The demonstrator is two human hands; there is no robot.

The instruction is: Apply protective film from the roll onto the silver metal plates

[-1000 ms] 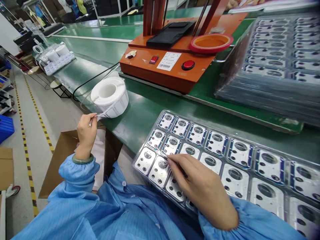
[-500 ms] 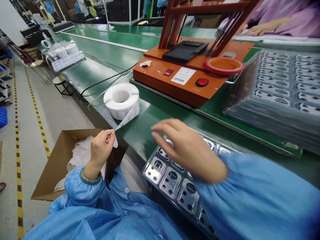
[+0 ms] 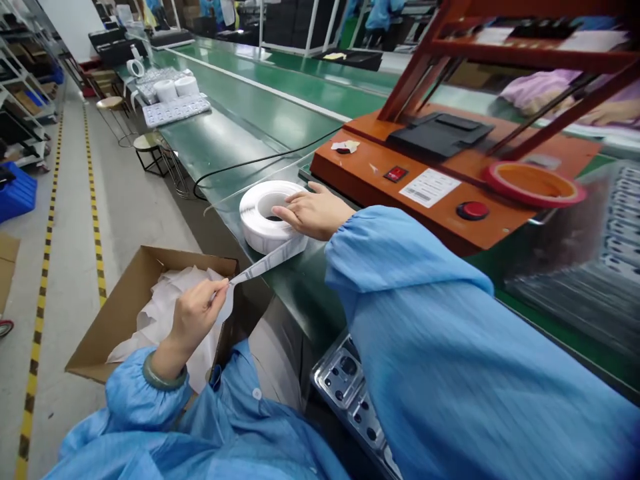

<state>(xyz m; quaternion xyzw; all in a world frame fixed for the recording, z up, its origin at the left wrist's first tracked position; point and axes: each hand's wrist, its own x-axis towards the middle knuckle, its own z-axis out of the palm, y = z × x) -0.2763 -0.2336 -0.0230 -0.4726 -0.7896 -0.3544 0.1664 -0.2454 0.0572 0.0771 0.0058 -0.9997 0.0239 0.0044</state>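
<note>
A white roll of label tape lies on its side on the green bench, a strip running off its front toward me. My left hand pinches the strip's free end between thumb and fingers, over the box edge. At the roll's right side my right hand rests over the top rim, fingers stretched and a little apart near the core hole. Below my right sleeve sits a clear plastic tray of metal-looking plates with dark round holes, mostly hidden by the sleeve.
An open cardboard box with crumpled white paper stands at my left. An orange press machine holds a red tape ring. Stacked trays lie at right. Farther back are more rolls. A co-worker's pink sleeve shows behind.
My right hand has moved from above the tray to the roll. The strip is drawn out longer from the roll, still in my left hand. The view has shifted left.
</note>
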